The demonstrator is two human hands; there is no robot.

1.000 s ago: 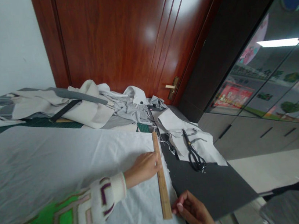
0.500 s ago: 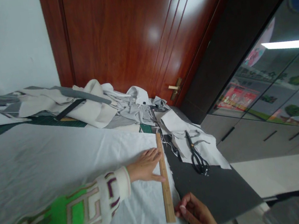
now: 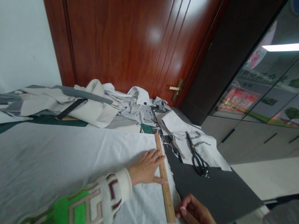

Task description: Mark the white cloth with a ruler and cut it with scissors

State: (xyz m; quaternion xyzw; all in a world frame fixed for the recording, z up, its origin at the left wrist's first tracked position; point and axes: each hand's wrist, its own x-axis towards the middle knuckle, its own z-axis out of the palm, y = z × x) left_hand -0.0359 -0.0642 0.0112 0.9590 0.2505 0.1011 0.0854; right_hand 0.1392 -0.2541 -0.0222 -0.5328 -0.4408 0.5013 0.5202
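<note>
A wooden ruler lies along the right edge of a white fabric sheet spread over the table. My left hand, in a green and white patterned sleeve, rests flat on the fabric. Its fingers are spread and the fingertips touch the ruler's left side. My right hand sits at the ruler's near end with the fingers pinched together beside the fabric edge. Whether it holds anything is not visible.
Black scissors lie on a white cloth scrap to the right, over a dark grey sheet. A pile of beige and grey cloth pieces covers the table's far side on a green cutting mat. A wooden door stands behind.
My left hand's fingers have spread flatter against the ruler. The right hand and ruler stay almost in place, and the view has shifted slightly.
</note>
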